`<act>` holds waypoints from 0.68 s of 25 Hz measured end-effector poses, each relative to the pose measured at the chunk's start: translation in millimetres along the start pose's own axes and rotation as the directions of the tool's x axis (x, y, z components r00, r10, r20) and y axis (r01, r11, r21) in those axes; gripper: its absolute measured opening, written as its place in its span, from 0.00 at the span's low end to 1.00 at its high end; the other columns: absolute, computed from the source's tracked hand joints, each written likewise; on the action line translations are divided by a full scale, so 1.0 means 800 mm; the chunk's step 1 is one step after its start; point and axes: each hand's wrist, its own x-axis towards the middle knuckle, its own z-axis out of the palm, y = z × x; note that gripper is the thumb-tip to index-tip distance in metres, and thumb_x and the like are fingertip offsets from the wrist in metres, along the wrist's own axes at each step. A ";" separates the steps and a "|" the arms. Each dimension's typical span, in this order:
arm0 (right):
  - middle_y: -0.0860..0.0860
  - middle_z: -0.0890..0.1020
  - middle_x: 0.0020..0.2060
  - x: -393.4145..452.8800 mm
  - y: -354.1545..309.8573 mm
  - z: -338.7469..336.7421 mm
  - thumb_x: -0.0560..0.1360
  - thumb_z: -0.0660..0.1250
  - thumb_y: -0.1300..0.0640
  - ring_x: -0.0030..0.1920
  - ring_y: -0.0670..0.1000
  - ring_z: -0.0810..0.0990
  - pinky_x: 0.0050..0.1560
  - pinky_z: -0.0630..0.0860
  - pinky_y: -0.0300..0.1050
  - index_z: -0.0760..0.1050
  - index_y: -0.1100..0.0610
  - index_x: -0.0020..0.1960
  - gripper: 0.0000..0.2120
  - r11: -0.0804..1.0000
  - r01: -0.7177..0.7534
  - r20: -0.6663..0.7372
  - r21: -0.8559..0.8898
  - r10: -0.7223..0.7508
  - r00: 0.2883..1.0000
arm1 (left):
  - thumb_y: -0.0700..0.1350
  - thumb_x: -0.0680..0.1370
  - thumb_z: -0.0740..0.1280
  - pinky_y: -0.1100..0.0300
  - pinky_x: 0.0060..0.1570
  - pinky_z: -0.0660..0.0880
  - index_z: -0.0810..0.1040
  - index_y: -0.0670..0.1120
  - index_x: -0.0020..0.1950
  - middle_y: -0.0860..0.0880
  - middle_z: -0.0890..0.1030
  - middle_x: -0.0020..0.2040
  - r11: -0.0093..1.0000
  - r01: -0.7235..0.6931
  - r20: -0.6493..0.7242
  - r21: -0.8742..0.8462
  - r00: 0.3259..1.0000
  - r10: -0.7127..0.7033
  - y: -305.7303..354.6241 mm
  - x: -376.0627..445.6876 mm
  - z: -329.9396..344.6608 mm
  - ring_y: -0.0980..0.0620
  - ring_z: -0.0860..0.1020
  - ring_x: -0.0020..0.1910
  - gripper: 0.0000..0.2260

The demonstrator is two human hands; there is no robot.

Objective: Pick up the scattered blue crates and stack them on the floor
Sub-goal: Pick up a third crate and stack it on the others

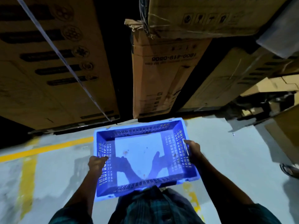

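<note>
Left hand (97, 164) and right hand (193, 151) each grip a short side wall of the empty blue crate (142, 159), keeping it level above the floor (56, 167) for carrying.

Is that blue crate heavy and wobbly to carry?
Probably light: the blue crate is empty, its walls full of slots. It looks stiff, keeping its box shape with only the left hand and right hand gripping opposite sides.
</note>
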 end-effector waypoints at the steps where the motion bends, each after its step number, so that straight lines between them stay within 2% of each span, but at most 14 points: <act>1: 0.58 0.83 0.41 0.002 -0.001 0.007 0.74 0.69 0.58 0.38 0.56 0.83 0.42 0.82 0.50 0.80 0.63 0.50 0.09 0.999 0.011 0.026 -0.039 -0.010 1.000 | 0.40 0.70 0.78 0.64 0.21 0.63 0.68 0.41 0.35 0.44 0.70 0.34 1.000 -0.005 -0.027 0.010 1.000 0.005 0.004 0.011 -0.003 0.51 0.67 0.29 0.18; 2: 0.57 0.83 0.43 0.002 -0.003 0.012 0.76 0.66 0.58 0.41 0.57 0.83 0.46 0.81 0.51 0.79 0.61 0.50 0.07 0.998 0.019 0.056 -0.067 -0.015 0.998 | 0.41 0.71 0.77 0.64 0.22 0.66 0.69 0.41 0.37 0.43 0.72 0.37 1.000 0.009 -0.021 0.018 1.000 -0.009 0.006 0.019 -0.007 0.50 0.69 0.31 0.16; 4: 0.58 0.83 0.44 0.009 0.001 0.025 0.76 0.66 0.57 0.44 0.59 0.82 0.51 0.81 0.56 0.78 0.59 0.48 0.06 0.995 0.007 0.066 -0.102 0.000 0.998 | 0.43 0.72 0.76 0.59 0.34 0.76 0.72 0.41 0.40 0.42 0.75 0.41 0.997 0.039 0.039 0.067 0.998 -0.041 0.003 0.040 -0.014 0.47 0.74 0.37 0.14; 6: 0.59 0.83 0.41 0.022 0.009 0.036 0.72 0.69 0.58 0.42 0.60 0.82 0.49 0.81 0.58 0.79 0.62 0.48 0.09 0.993 -0.031 0.012 -0.115 0.032 0.999 | 0.45 0.71 0.77 0.49 0.38 0.77 0.75 0.38 0.40 0.40 0.77 0.39 0.995 0.052 0.021 0.086 0.998 -0.054 -0.004 0.053 -0.016 0.46 0.76 0.38 0.14; 7: 0.60 0.82 0.37 0.032 0.014 0.040 0.70 0.70 0.61 0.38 0.60 0.81 0.44 0.80 0.58 0.79 0.65 0.47 0.09 0.995 -0.042 -0.012 -0.093 0.041 0.999 | 0.46 0.70 0.78 0.50 0.38 0.75 0.76 0.36 0.42 0.39 0.79 0.39 0.994 0.049 0.002 0.102 0.999 -0.049 -0.012 0.058 -0.014 0.45 0.78 0.38 0.16; 9: 0.59 0.76 0.28 0.045 0.021 0.048 0.67 0.67 0.66 0.28 0.56 0.75 0.35 0.74 0.50 0.77 0.67 0.40 0.04 0.992 -0.035 -0.022 -0.121 0.033 0.999 | 0.49 0.68 0.79 0.53 0.38 0.74 0.77 0.36 0.49 0.36 0.82 0.44 0.990 0.087 -0.002 0.108 0.996 -0.087 -0.025 0.068 -0.007 0.41 0.82 0.42 0.21; 12: 0.53 0.69 0.20 0.059 0.031 0.052 0.60 0.62 0.64 0.21 0.50 0.67 0.25 0.64 0.35 0.71 0.64 0.31 0.02 0.952 0.014 -0.018 -0.307 -0.020 1.000 | 0.54 0.62 0.78 0.46 0.36 0.76 0.75 0.32 0.51 0.29 0.80 0.44 0.983 0.155 0.033 0.102 0.987 -0.159 -0.060 0.102 0.009 0.33 0.82 0.44 0.30; 13: 0.51 0.69 0.17 0.067 0.033 0.052 0.60 0.61 0.63 0.18 0.49 0.66 0.21 0.61 0.32 0.70 0.63 0.29 0.03 0.937 0.032 -0.024 -0.348 -0.042 0.999 | 0.56 0.59 0.78 0.45 0.35 0.76 0.74 0.31 0.49 0.29 0.80 0.41 0.983 0.142 0.052 0.113 0.988 -0.148 -0.064 0.108 0.013 0.33 0.81 0.39 0.33; 14: 0.49 0.67 0.15 0.075 0.034 0.052 0.59 0.59 0.62 0.17 0.47 0.64 0.19 0.58 0.30 0.69 0.62 0.28 0.04 0.924 0.054 -0.019 -0.378 -0.066 0.998 | 0.57 0.57 0.77 0.48 0.34 0.74 0.75 0.32 0.47 0.33 0.79 0.37 0.987 0.129 0.059 0.093 0.989 -0.135 -0.070 0.116 0.017 0.39 0.80 0.35 0.33; 15: 0.48 0.66 0.14 0.085 0.036 0.053 0.58 0.58 0.61 0.15 0.46 0.63 0.19 0.56 0.30 0.69 0.62 0.27 0.05 0.912 0.072 -0.020 -0.403 -0.088 0.996 | 0.57 0.57 0.76 0.51 0.34 0.72 0.76 0.35 0.45 0.37 0.78 0.35 0.989 0.124 0.052 0.079 0.990 -0.128 -0.076 0.125 0.021 0.44 0.78 0.34 0.30; 17: 0.49 0.67 0.14 0.102 0.047 0.057 0.56 0.56 0.60 0.15 0.46 0.64 0.19 0.58 0.30 0.69 0.63 0.27 0.07 0.896 0.069 -0.018 -0.439 -0.086 0.996 | 0.54 0.60 0.76 0.54 0.35 0.71 0.76 0.37 0.45 0.41 0.76 0.36 0.992 0.117 -0.005 0.056 0.993 -0.117 -0.053 0.113 0.025 0.48 0.75 0.36 0.25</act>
